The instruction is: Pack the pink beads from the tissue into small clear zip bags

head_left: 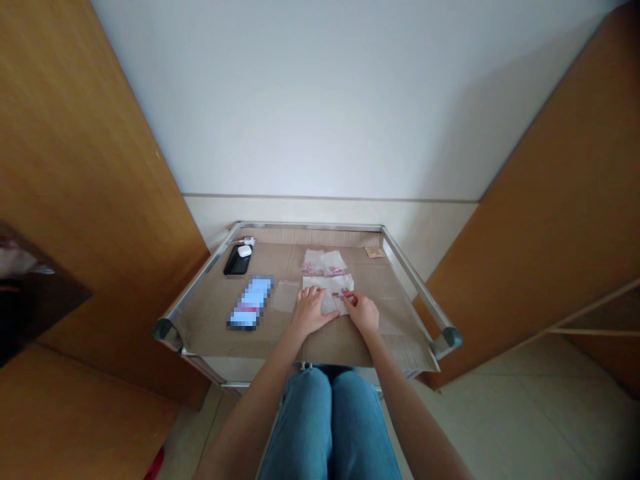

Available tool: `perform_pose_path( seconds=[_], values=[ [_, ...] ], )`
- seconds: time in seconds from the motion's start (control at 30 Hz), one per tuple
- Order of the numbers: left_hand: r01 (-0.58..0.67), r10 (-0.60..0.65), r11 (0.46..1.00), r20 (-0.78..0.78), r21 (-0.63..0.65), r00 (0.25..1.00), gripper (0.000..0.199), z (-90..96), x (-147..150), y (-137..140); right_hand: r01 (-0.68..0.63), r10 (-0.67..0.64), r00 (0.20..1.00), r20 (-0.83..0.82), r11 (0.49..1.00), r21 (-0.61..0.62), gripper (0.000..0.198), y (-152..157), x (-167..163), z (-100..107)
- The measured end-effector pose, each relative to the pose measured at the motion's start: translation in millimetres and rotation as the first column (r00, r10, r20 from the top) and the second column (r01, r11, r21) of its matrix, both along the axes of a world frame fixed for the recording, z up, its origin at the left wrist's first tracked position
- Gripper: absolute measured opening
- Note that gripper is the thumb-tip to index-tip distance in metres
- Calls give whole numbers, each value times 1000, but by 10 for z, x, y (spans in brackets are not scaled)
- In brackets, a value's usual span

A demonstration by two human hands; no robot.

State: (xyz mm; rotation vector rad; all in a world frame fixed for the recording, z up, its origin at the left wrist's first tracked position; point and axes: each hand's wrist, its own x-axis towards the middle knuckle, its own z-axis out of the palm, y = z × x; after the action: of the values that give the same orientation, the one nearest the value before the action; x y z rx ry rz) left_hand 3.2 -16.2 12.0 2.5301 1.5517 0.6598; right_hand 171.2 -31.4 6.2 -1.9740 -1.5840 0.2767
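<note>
A white tissue-like sheet (327,283) lies on the cardboard-covered table, with a few small pinkish-red pieces (344,291) on its right part. My left hand (311,308) rests with its fingers spread over the sheet's left side and a small see-through bag (329,302). At the right edge of the sheet, beside the pieces, my right hand (361,310) has thumb and forefinger pinched together. What sits between those fingertips is too small to name. Just beyond the sheet are two see-through bags (324,260) with pink contents at their near ends. Another flat see-through bag (286,295) lies left of my left hand.
A phone with a blurred screen (251,302) lies at the left. Behind it, a white earbud case (245,251) sits on a black phone-like object (236,262). A small tan card (374,253) is at the back right. Metal rails (420,287) edge the table.
</note>
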Motion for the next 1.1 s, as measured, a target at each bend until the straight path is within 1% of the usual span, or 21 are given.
perform_pose_path(
  seconds=[0.13, 0.23, 0.3, 0.37, 0.43, 0.57, 0.73, 0.83, 1.0, 1.1],
  values=[
    [1, -1, 999, 24, 32, 1000, 54, 34, -3, -37, 1, 0, 999, -45, 1000, 19, 21, -13, 2, 5],
    [8, -10, 998, 25, 58, 1000, 53, 44, 3, -46, -8, 15, 996, -86, 997, 79, 25, -19, 8, -3],
    [26, -28, 996, 24, 80, 999, 52, 44, 7, -48, -54, 71, 991, -116, 988, 145, 28, -12, 17, -23],
    [45, -47, 994, 23, 100, 999, 52, 46, 8, -51, -123, 156, 976, -149, 970, 212, 29, 2, 29, -50],
    [60, -63, 992, 19, 111, 998, 52, 53, 8, -55, -177, 226, 957, -183, 951, 254, 29, 16, 40, -73],
    [90, -91, 990, 7, 111, 996, 50, 80, 9, -67, -234, 297, 929, -221, 934, 272, 30, 20, 49, -81],
    [107, -107, 990, -2, 94, 994, 51, 89, 21, -72, -337, 390, 907, -157, 898, 285, 28, 21, 55, -69],
    [99, -99, 991, -1, 85, 995, 50, 79, 26, -67, -325, 372, 919, -130, 903, 282, 29, 37, 68, -80],
    [82, -83, 992, 8, 98, 997, 46, 73, 22, -58, -177, 202, 978, -53, 938, 299, 28, 56, 86, -107],
    [62, -64, 992, 14, 108, 998, 45, 67, 22, -52, -145, 140, 989, 40, 954, 261, 26, 51, 72, -114]
  ],
)
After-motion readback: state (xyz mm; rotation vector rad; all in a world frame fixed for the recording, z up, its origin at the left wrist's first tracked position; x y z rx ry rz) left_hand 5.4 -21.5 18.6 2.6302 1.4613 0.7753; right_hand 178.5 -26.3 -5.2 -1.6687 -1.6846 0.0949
